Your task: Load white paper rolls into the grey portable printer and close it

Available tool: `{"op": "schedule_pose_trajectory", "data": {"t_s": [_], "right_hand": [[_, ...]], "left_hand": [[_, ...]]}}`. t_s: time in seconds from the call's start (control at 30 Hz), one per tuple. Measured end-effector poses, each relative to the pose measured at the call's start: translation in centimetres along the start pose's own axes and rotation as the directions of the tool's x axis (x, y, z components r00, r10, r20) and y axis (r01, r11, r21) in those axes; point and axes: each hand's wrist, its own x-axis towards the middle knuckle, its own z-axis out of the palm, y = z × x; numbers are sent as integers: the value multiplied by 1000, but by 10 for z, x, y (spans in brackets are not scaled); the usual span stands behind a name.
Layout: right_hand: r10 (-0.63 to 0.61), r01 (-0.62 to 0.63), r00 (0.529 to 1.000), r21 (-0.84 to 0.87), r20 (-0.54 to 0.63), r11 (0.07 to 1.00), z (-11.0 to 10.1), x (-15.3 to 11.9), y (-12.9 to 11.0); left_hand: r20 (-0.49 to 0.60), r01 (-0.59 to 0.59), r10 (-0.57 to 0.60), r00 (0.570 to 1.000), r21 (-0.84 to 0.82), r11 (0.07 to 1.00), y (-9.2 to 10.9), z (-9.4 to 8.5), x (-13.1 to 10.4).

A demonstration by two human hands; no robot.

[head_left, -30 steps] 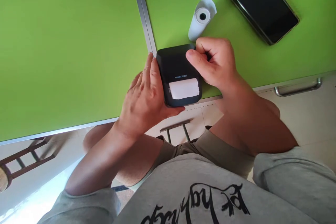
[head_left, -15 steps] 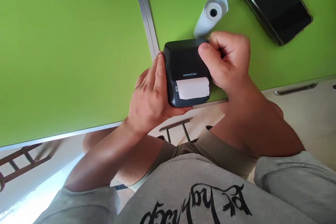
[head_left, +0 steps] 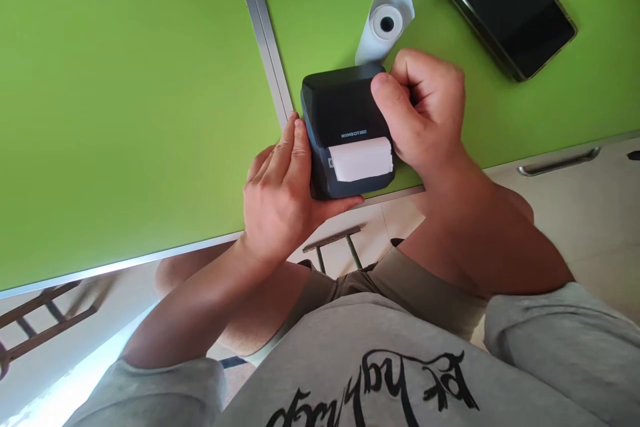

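Note:
A black label printer (head_left: 345, 103) marked NIIMBOT stands near the front edge of the green table. From its front slot sticks a short strip of white paper (head_left: 363, 160), its right end slightly ragged. My left hand (head_left: 281, 197) braces the printer's left side, fingers together along it and thumb stretched across the front. At the upper right corner, my right hand (head_left: 427, 110) is closed, its thumb on the top and its curled fingers against the side. What those fingertips touch is hidden. Just behind the printer lies a roll of white paper (head_left: 375, 37) with a dark core.
A black phone-like device (head_left: 510, 7) with a glossy face lies at the back right. The green table (head_left: 125, 113) has a metal seam (head_left: 265, 33) running behind the printer. Below the front edge, a drawer handle (head_left: 559, 161) shows on the right.
The view has shifted slightly, moving the table things a little left. My left fingers have slid slightly down along the printer's side. My right hand keeps its grip on the corner.

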Motion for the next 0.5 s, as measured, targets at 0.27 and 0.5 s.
{"op": "schedule_pose_trajectory", "data": {"t_s": [0.27,0.5], "right_hand": [[15,-15,1000,-9,-8,1000,0,1,-1],[30,-31,997,14,74,999,-4,-3,0]], "left_hand": [[13,7,-8,1000,55,998,1,-4,2],[-20,-12,14,1000,88,996,-3,2,3]]}}
